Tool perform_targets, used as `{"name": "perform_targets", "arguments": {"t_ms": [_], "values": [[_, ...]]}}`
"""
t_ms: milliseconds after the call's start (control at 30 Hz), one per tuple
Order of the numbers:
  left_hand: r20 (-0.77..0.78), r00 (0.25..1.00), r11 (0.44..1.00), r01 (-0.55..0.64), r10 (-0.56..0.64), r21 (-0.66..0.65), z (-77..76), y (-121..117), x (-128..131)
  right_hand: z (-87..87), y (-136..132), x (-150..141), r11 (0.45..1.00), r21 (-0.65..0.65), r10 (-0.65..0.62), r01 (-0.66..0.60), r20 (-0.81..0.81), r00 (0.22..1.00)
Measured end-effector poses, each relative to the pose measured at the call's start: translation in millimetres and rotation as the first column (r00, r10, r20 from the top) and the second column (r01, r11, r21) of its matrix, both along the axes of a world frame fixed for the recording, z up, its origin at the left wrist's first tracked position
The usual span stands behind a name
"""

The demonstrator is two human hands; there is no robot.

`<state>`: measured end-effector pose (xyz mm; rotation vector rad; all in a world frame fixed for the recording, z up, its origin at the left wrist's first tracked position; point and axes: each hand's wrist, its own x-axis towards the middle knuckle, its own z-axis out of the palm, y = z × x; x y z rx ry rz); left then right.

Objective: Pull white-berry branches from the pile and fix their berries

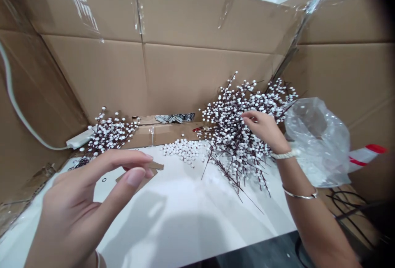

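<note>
My left hand is large in the lower left, raised over the white tabletop. Its thumb and fingertips are drawn together in a loose pinch; anything between them is too small or hidden to name. Behind those fingertips lie brown cardboard pieces. My right hand reaches in front of a big heap of artificial berry sprigs, which have dark brown stems and white berries. Its thumb and index finger nearly meet at the sprigs, and I cannot make out what is between them. Loose white berries lie left of the heap.
A smaller bunch of berry sprigs rests at the left beside a white power strip. Tall cardboard walls enclose the table. A clear plastic bag stands at the right, with a red-and-white object and black cables nearby.
</note>
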<state>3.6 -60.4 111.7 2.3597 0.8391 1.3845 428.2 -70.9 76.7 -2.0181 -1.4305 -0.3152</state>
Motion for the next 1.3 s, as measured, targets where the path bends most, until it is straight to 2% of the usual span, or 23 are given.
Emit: {"name": "perform_targets", "arguments": {"t_ms": [100, 167, 300, 400, 467, 567, 733, 933, 1067, 1200, 1300], "values": [[-0.057, 0.998, 0.999, 0.033, -0.031, 0.023, -1.9, 2.0, 7.0, -4.0, 39.9, -6.6, 0.993, -0.045, 0.097, -0.110, -0.216, 0.972], [-0.104, 0.994, 0.997, 0.049, -0.043, 0.053, -1.6, 2.5, 10.1, -8.7, 68.3, -13.0, 0.998, -0.034, 0.039, -0.055, -0.360, 0.932], [-0.160, 0.986, 0.995, 0.068, -0.056, 0.073, 1.4, 1.5, 9.3, -14.8, 106.8, -17.7, 0.998, -0.066, -0.037, 0.011, -0.396, 0.918], [-0.148, 0.988, 0.995, 0.059, -0.047, 0.078, 2.8, 1.0, 5.8, -17.0, 118.2, -11.8, 0.990, -0.104, -0.117, 0.091, -0.285, 0.951], [-0.144, 0.988, 0.995, 0.059, -0.047, 0.079, 3.2, 1.5, 4.9, -19.6, 122.4, -6.5, 0.982, -0.147, -0.148, 0.116, -0.229, 0.962], [-0.156, 0.986, 0.993, 0.079, -0.065, 0.085, 3.4, 3.5, 6.0, -26.2, 127.1, -1.8, 0.982, -0.178, -0.116, 0.069, -0.271, 0.955], [-0.168, 0.985, 0.995, 0.063, -0.050, 0.072, 2.0, 6.2, 4.8, -30.7, 126.3, -5.2, 0.997, -0.079, -0.038, 0.010, -0.355, 0.934], [-0.145, 0.989, 0.996, 0.048, -0.037, 0.072, -0.7, 6.4, -2.2, -9.7, 110.9, -2.6, 0.989, 0.149, 0.032, 0.024, -0.362, 0.932], [-0.143, 0.990, 0.998, 0.029, -0.021, 0.058, -1.4, 7.5, -3.6, 10.0, 98.3, -3.6, 0.937, 0.347, 0.165, -0.045, -0.324, 0.932], [-0.149, 0.988, 0.998, 0.038, -0.029, 0.057, -2.1, 8.4, -1.5, 25.2, 91.7, -13.2, 0.914, 0.385, 0.269, -0.127, -0.340, 0.901], [-0.160, 0.986, 0.996, 0.054, -0.041, 0.074, -1.8, 8.8, 1.2, 29.1, 93.1, -16.6, 0.944, 0.312, 0.229, -0.112, -0.372, 0.899]]}}
